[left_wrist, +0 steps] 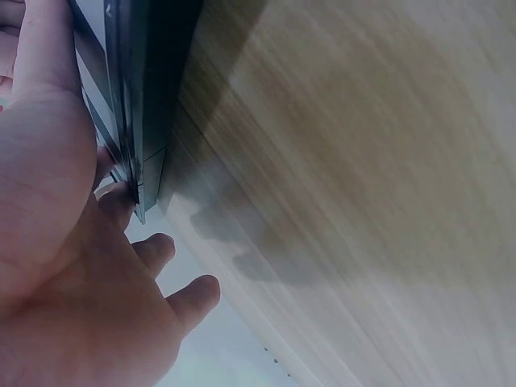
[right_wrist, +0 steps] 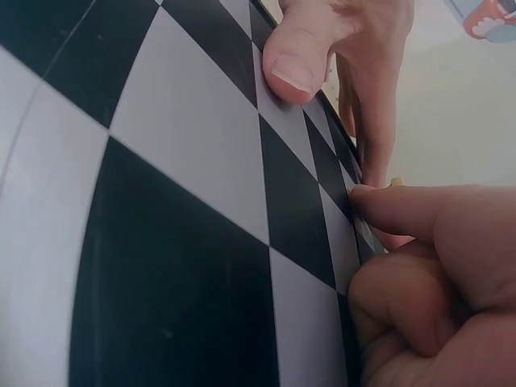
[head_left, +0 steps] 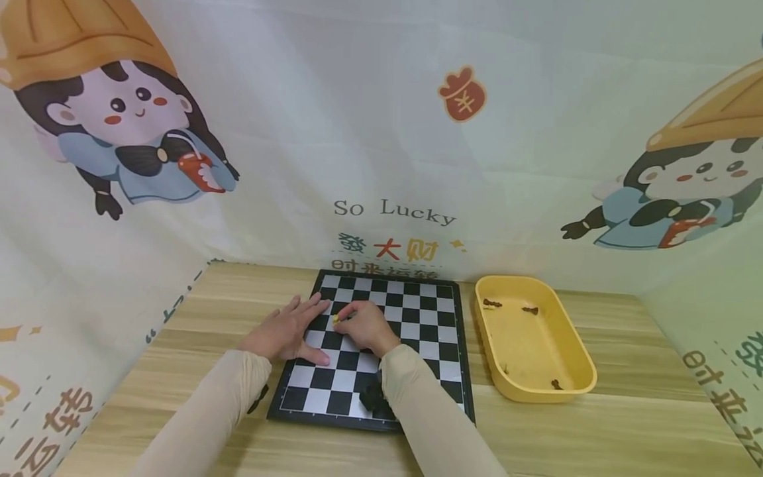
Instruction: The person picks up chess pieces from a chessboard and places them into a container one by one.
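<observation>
A black-and-white chessboard (head_left: 428, 332) with a dark rim lies on the wooden table. Near its left side, my right hand (head_left: 368, 326) pinches a small yellow chess piece (head_left: 336, 319) between thumb and fingertips, right at the board's surface. The piece is mostly covered by the fingers; in the right wrist view only a bit of yellow (right_wrist: 397, 182) shows above them. My left hand (head_left: 285, 332) lies with spread fingers over the board's left edge, its thumb (right_wrist: 292, 76) resting on the squares. In the left wrist view, its other fingers reach past the rim (left_wrist: 153, 105).
To the right of the board stands a yellow tray (head_left: 587, 377) with a few small dark chess pieces (head_left: 530, 310) lying in it. A black device (head_left: 372, 397) at the right wrist overlaps the near squares. Behind the table hangs a printed cloth (head_left: 381, 132).
</observation>
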A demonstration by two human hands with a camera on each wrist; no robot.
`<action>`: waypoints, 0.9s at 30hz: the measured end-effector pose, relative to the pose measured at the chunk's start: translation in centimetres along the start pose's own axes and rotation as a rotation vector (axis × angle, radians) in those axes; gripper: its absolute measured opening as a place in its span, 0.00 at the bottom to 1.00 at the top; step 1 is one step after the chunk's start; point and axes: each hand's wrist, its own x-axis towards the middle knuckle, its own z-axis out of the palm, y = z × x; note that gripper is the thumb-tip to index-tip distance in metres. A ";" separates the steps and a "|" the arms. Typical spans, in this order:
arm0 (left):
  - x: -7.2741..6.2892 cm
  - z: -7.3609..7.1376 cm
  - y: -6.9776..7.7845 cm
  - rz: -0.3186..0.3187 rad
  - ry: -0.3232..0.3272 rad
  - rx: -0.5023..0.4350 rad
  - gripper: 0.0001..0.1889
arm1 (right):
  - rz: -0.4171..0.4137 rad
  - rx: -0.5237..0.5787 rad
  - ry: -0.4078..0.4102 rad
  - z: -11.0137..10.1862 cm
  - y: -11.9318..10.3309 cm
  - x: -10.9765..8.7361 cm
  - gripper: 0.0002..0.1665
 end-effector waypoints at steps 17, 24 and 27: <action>-0.1 -0.4 0.2 0.024 0.004 0.022 0.63 | -0.065 -0.012 0.003 -0.2 0.2 -0.7 0.08; -0.1 -0.3 0.3 0.007 -0.006 0.013 0.64 | -0.087 -0.020 0.008 -0.9 0.1 -1.3 0.09; -0.1 -0.2 0.2 -0.004 -0.009 0.006 0.64 | -0.093 -0.003 0.021 -1.4 0.0 -1.5 0.10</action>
